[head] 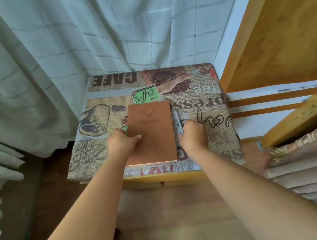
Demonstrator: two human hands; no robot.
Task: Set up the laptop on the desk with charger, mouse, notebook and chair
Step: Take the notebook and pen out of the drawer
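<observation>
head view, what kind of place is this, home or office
Likely a home room, a window corner. Sheer curtains hang behind a small desk under a coffee-print cloth, on a wooden floor. A brown notebook lies on the cloth.

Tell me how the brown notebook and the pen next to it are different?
The notebook is wide, flat and brown with a deer head on its cover; the pen is thin, pale and shiny. The left hand grips the notebook's left edge with the thumb on top, while the right hand closes over the pen's near end. Much of the notebook shows; the pen is half hidden. Both lie on the coffee-print cloth.
</observation>
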